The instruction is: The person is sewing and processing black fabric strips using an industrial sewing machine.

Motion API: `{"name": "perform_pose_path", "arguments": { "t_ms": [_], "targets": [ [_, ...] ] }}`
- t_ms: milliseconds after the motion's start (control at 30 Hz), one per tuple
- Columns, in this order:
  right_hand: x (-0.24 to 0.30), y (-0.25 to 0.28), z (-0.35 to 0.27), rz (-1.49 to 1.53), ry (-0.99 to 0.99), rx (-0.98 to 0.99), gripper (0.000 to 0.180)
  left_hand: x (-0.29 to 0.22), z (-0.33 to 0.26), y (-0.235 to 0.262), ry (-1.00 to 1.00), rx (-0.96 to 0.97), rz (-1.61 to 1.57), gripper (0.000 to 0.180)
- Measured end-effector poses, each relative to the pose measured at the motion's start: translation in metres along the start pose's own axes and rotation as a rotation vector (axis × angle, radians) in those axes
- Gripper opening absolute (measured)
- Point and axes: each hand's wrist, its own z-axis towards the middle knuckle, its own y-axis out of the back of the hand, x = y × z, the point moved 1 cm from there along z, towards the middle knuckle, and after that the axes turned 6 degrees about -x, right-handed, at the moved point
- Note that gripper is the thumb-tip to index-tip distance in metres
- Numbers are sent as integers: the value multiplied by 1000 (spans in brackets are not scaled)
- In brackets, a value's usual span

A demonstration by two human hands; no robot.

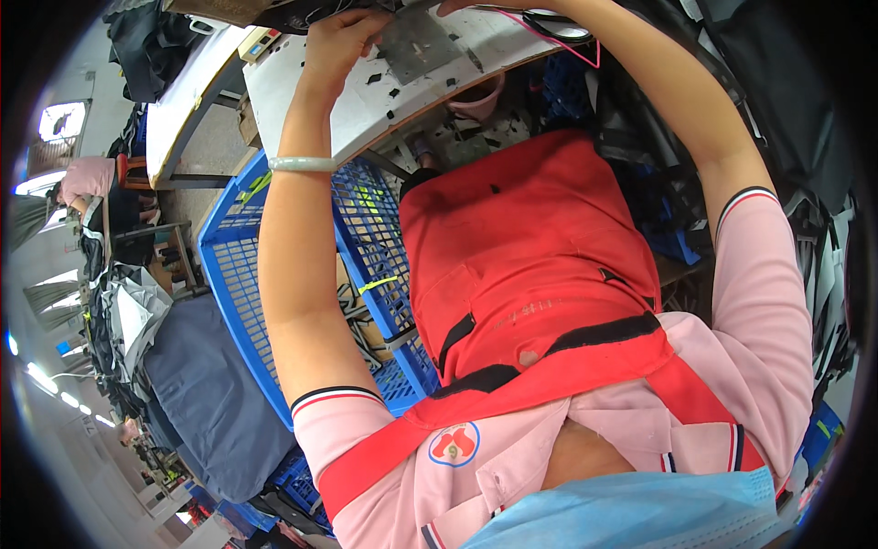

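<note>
My left hand (346,37) is at the top edge of the view, over a white worktable (302,101). Its fingers are bent together at the edge of some dark material (297,16), and what they pinch cannot be made out. A grey flat plate (416,48) lies on the tabletop just right of that hand. Only a little of my right hand (457,7) shows above the plate; the frame's edge cuts off most of its fingers. Below my right forearm, a pink cord (556,42) hangs by a dark looped object (569,35). Small black scraps dot the tabletop.
A blue plastic crate (229,261) stands left of my red apron (540,238). Beneath the table sits a pink bin (477,99) among floor scraps. Dark sheet material (777,101) is heaped at the right. Another person (89,178) bends over at the far left.
</note>
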Motion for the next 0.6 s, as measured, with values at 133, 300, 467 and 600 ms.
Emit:
{"name": "perform_pose_path", "arguments": {
  "t_ms": [133, 300, 467, 600],
  "targets": [
    [-14, -1, -4, -59, 28, -41, 58, -10, -1, -14, -35, 28, 3, 23],
    [-11, 0, -15, 3, 134, -181, 57, -18, -15, -9, -32, 2, -93, 23],
    [-29, 19, -29, -1, -52, -137, 44, -14, -24, 22, 24, -173, -122, 28],
    [1, 0, -61, -62, -34, -103, 42, -12, -49, 16, 84, -41, 20, 31]
  ]
}}
